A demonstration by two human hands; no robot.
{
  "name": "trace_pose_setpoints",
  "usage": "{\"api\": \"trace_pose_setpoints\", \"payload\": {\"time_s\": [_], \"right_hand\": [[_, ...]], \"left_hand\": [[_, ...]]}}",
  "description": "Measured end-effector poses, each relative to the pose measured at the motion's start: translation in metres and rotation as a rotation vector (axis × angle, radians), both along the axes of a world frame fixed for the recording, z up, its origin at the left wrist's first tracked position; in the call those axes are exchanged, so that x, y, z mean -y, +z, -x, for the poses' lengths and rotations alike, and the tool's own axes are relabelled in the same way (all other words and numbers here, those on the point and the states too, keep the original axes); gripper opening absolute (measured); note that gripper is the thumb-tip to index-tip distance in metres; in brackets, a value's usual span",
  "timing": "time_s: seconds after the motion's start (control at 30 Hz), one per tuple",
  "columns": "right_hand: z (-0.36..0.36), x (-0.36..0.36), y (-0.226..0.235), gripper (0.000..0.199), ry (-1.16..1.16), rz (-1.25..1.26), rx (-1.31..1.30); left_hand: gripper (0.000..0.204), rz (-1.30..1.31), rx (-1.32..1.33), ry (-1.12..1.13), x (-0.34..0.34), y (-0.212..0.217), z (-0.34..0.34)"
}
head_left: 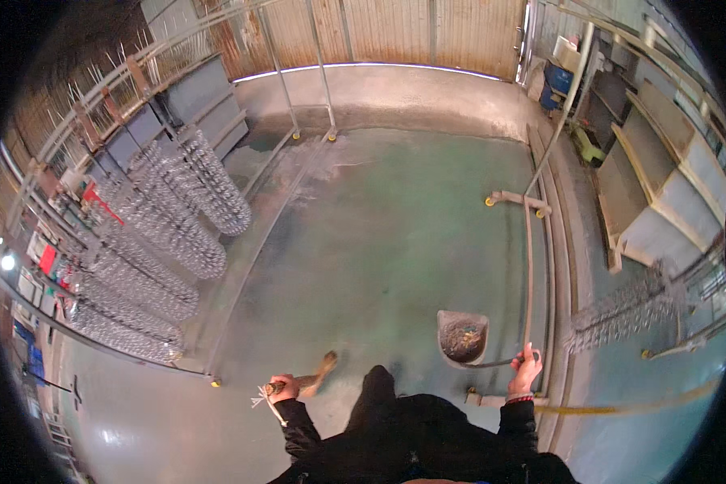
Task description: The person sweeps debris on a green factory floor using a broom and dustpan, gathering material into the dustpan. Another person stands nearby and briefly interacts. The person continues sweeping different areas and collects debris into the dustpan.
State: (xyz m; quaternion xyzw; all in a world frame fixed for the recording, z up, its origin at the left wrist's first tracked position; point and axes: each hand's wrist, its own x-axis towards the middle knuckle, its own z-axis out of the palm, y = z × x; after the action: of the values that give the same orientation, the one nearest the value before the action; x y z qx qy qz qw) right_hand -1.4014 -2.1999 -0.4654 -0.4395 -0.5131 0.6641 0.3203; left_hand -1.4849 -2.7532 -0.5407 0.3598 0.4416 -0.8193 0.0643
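Left hand (284,388) tight around broom (309,381), long axis diagonal, bristles forward-right; right hand (526,374) around handle (490,365) of dustpan (463,317)

Tan hand broom (318,376), slanted; to its right, grey dustpan (462,318) holding debris (463,342).

Way open across floor (363,242); dustpan (463,340), wheeled frame (518,198) block right

Workshop with a worn, greenish floor (363,242). At the far end, brownish corrugated panels (387,32) rise above a low concrete wall (395,97). Left, bundles of shiny parts (198,185) hang in rows near a bright light (7,262); right, a large grey container (661,214) and blue barrel (557,85).
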Motion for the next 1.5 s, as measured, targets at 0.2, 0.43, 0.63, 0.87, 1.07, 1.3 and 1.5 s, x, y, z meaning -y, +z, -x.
{"api": "trace_pose_setpoints", "payload": {"time_s": [0.2,0.43,0.63,0.87,1.07,1.3,1.5], "right_hand": [[0.128,-0.034,-0.022,0.026,-0.221,0.023,0.044],[0.293,-0.073,-0.013,0.030,-0.429,-0.020,0.039],[0.440,-0.124,-0.039,0.030,-0.534,0.000,0.048],[0.628,-0.238,-0.041,0.031,-0.607,0.036,0.132],[0.782,-0.326,-0.030,0.032,-0.546,0.025,0.025],[0.956,-0.418,-0.037,0.031,-0.598,0.007,-0.061],[1.098,-0.488,-0.014,0.032,-0.729,0.044,0.007]], "left_hand": [[0.013,0.682,-0.200,-0.208,-0.040,-0.027,0.195],[0.017,0.673,-0.096,-0.430,-0.143,0.039,0.481],[0.011,0.178,-0.259,-0.331,-0.206,0.018,0.671],[0.019,0.071,-0.398,-0.605,-0.315,0.059,0.817],[0.008,0.420,-0.485,-1.144,-0.410,0.044,0.946],[0.013,1.420,-0.534,-1.744,-0.513,0.023,1.130],[0.016,1.400,-0.766,-1.919,-0.648,0.048,1.319]]}}
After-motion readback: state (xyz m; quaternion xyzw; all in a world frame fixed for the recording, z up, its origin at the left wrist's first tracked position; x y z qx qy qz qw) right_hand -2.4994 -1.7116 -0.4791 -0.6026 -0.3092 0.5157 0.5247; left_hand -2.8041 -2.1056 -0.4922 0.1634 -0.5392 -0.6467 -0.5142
